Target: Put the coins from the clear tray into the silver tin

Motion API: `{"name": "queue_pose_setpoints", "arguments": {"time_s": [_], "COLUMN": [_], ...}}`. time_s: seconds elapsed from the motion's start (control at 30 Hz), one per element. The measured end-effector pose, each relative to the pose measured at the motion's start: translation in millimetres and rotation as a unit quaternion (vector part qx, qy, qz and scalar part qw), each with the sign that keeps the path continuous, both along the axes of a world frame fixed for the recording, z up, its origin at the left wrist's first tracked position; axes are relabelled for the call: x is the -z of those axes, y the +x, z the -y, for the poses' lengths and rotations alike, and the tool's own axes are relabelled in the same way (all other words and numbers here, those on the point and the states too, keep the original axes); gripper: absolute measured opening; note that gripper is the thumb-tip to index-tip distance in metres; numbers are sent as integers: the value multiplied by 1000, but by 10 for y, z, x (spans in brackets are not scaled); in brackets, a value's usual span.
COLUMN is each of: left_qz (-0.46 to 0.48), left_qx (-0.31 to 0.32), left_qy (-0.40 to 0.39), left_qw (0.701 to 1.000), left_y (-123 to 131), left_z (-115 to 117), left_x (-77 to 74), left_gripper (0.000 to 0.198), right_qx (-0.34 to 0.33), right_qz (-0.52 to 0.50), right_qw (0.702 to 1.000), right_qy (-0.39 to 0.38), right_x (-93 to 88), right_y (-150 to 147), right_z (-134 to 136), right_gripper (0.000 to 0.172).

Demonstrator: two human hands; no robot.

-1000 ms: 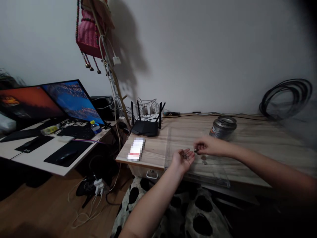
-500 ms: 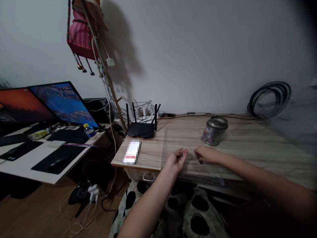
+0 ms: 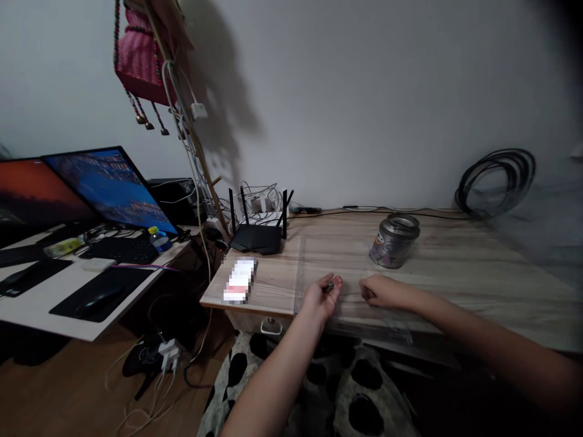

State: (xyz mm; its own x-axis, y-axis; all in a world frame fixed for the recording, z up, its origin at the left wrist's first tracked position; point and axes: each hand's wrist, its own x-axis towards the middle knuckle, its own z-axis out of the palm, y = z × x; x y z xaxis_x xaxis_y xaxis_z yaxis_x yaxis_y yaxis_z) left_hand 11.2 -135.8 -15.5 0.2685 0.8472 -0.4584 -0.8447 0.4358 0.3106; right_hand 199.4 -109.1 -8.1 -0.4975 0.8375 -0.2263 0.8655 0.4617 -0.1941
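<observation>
My left hand (image 3: 324, 296) is palm up over the front of the wooden desk (image 3: 277, 276), its fingers curled around a small dark object (image 3: 330, 285) that I cannot identify. Just to its right, and apart from it, my right hand (image 3: 377, 290) is closed with the fingers turned down and inward; whatever it may hold is hidden. Behind my right hand stands an upright round metal tin (image 3: 395, 241) with a coloured print. A clear sheet (image 3: 314, 255) lies on the desk beneath both hands.
Left of my hands lie a phone (image 3: 240, 279) with a blurred screen and a black router (image 3: 257, 238) with raised antennas. A second desk (image 3: 86, 326) at the left holds monitors (image 3: 113, 188) and a small bottle (image 3: 159, 240). Coiled black cable (image 3: 494, 182) rests at the right wall.
The view has shifted slightly. My right fingers are curled in more, and the small dark thing seen under them before no longer shows. My left hand still holds its object.
</observation>
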Motion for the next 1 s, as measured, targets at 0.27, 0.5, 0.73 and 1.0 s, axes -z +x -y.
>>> {"name": "queue_pose_setpoints", "arguments": {"time_s": [0.27,0.5,0.73,1.0], "left_qz": [9,-3,-29,-57], "left_qx": [7,4,-13,-30], "left_qy": [5,6,13,63], "left_qw": [1000,1000,999,996], "left_y": [-1,5,0,35], "left_z": [11,10,31,55], "left_x": [-31,-26,-44,-44], "left_gripper": [11,10,14,19], "right_qx": [46,70,70,365], "right_qz": [21,24,-55,-57], "right_qw": [998,996,993,897], "right_qy": [36,42,82,244], "right_x": [-12,31,-286,-1304], "right_y": [-80,-112,-65,678], "right_z": [115,38,-101,-789], "right_gripper": [22,16,15,29]}}
